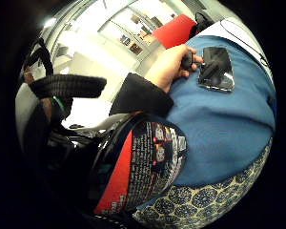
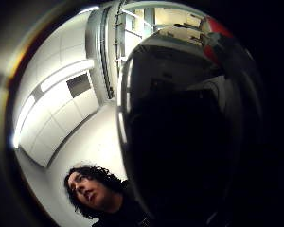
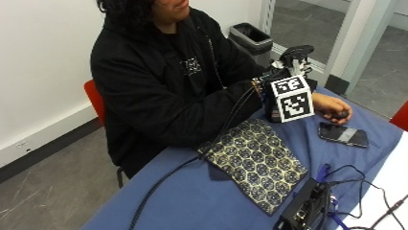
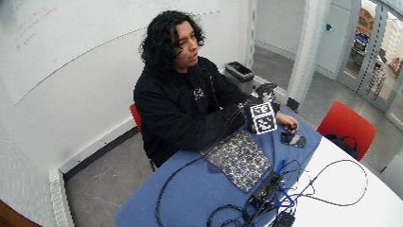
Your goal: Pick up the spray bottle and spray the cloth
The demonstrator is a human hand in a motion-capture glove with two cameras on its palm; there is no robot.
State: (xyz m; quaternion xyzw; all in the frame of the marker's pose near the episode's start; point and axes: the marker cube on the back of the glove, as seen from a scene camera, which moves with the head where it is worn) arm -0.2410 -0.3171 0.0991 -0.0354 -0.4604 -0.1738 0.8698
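Observation:
My gloved right hand [image 3: 266, 80] grips a black spray bottle [image 3: 294, 53] upright just past the far end of the cloth; the black trigger head sticks up above the hand. The bottle's red and black label [image 1: 143, 162] sits close to the palm, and its dark body [image 2: 189, 142] fills the thumb side view. The navy and gold patterned cloth [image 3: 255, 160] lies flat on the blue table [image 3: 191, 201], on the near side of the bottle. Whether the bottle's base touches the table is hidden.
The bare left hand [image 3: 331, 112] rests on the table holding a small black object, with a dark phone [image 3: 343, 134] beside it. A black box with cables [image 3: 306, 211] stands at the near edge. A bin [image 3: 254, 38] stands behind; a red chair [image 4: 343, 125] is across the table.

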